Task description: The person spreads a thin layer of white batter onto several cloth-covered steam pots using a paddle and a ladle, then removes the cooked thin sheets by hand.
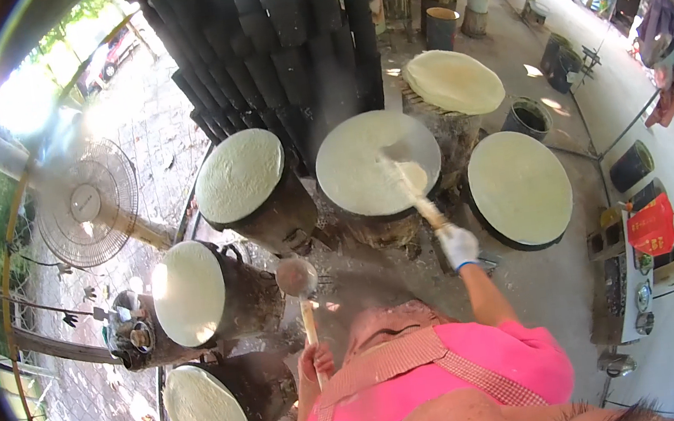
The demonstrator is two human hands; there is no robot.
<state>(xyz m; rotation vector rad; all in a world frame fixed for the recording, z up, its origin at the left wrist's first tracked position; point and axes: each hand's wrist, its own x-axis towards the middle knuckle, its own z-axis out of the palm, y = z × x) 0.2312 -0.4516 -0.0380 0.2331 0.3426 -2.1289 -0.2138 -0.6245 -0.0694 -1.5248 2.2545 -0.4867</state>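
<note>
My right hand (459,246), in a white glove, grips a spatula (421,201) by its pale wooden handle. Its blurred head lies over the round griddle (331,170) in the middle, which is covered by a pale, smooth batter sheet (359,150). Steam drifts about there. Lower down, my bare left hand (316,361) is wrapped round the wooden handle of a ladle (296,277). The ladle's round bowl points up, apart from the griddles. Nearest to it on the left stands a drum stove with a white sheet (189,294) on top.
More sheet-topped drums surround me: upper left (240,176), lower left (208,412) and right (521,188). A pale stack of rounds (453,81) sits behind right. Dark tubes (277,51) are piled at the back. A fan (87,203) stands left; a bucket (528,118) stands right.
</note>
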